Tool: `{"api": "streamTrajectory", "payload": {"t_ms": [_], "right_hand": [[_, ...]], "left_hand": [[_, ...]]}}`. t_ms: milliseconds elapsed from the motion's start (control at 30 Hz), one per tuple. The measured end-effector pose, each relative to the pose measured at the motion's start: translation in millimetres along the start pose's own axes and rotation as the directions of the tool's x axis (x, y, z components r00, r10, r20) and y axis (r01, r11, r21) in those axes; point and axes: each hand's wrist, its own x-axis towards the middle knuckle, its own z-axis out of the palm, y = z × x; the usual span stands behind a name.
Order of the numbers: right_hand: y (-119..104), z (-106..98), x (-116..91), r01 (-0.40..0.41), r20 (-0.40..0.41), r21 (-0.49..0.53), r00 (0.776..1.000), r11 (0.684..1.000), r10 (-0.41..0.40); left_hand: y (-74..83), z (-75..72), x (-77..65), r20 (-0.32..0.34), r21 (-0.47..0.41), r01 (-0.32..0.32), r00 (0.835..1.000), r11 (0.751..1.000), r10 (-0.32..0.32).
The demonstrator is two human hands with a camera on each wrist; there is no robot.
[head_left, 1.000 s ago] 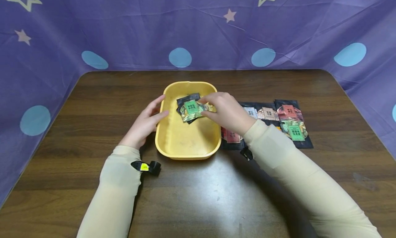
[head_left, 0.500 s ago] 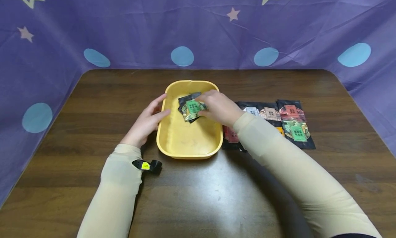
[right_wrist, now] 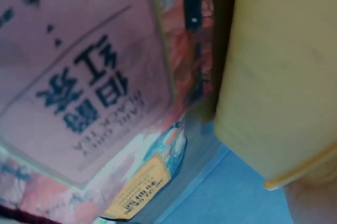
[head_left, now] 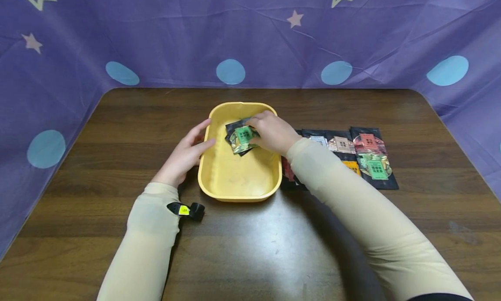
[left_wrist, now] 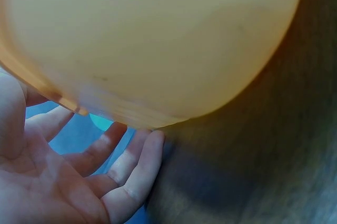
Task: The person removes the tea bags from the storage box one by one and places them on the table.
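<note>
A yellow plastic tub (head_left: 239, 179) stands mid-table with black tea sachets lying crosswise inside it. My left hand (head_left: 182, 155) holds the tub's left rim, thumb over the edge; in the left wrist view its fingers (left_wrist: 139, 174) lie along the outer wall. Inside the tub, my right hand (head_left: 275, 133) pinches the right end of a tea sachet with a green label (head_left: 244, 135), which overlaps a darker sachet (head_left: 232, 126). The right wrist view is mostly filled by a pink-labelled Earl Grey black tea sachet (right_wrist: 100, 92) beside the tub wall; the right fingers are largely hidden there.
Right of the tub, more tea sachets lie in a group, with a white label (head_left: 318, 140), a beige label (head_left: 342, 144), an orange label (head_left: 352, 167), a red label (head_left: 368, 141) and a green label (head_left: 377, 169). A purple curtain (head_left: 176, 35) borders the table.
The right hand has moved slightly left and farther into the tub, with the green-labelled sachet settling over the others. The left hand stays on the rim. The view shifted slightly.
</note>
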Motion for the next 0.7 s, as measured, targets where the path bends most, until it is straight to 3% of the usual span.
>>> {"api": "streamTrajectory", "payload": {"t_ms": [400,700], "right_hand": [[-3,11,7,-0.065,0.064,-0.172,0.995,0.983,0.077],[-4,13,7,-0.065,0.118,-0.283,0.988,0.957,0.102]], "left_hand": [[0.7,0.8,0.4,-0.004,-0.003,0.01,1.0,1.0,-0.01],[-0.1,1.4,0.5,-0.01,0.011,-0.004,1.0,1.0,0.004]]}}
